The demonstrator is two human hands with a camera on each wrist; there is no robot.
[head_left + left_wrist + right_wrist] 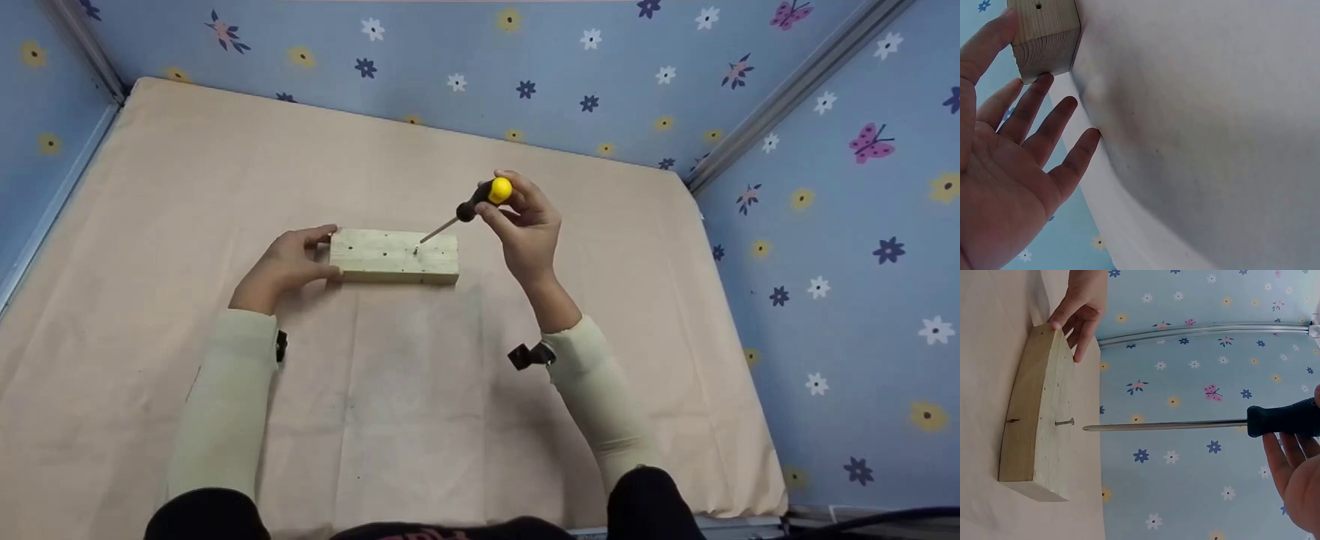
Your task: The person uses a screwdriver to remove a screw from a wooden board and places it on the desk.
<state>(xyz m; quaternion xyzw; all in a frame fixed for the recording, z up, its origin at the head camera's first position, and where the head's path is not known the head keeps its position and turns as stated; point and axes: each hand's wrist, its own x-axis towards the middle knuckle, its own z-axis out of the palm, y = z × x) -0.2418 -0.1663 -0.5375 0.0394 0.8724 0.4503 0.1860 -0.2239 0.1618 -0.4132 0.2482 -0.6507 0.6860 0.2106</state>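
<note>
While your left hand (279,262) pinches the block (397,260), your right hand (534,234) grips the screwdriver (466,212). Apparently you're aligning; next, engage the screw (1065,422).

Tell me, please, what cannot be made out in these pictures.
Wooden block: its underside is hidden against the cloth in all views; the top edge of the left wrist view cuts off much of it.
Screw: the block hides its lower end in the right wrist view; its head's recess is too small in the head view.
Screwdriver: the right edge of the right wrist view cuts off its handle's end.
</note>
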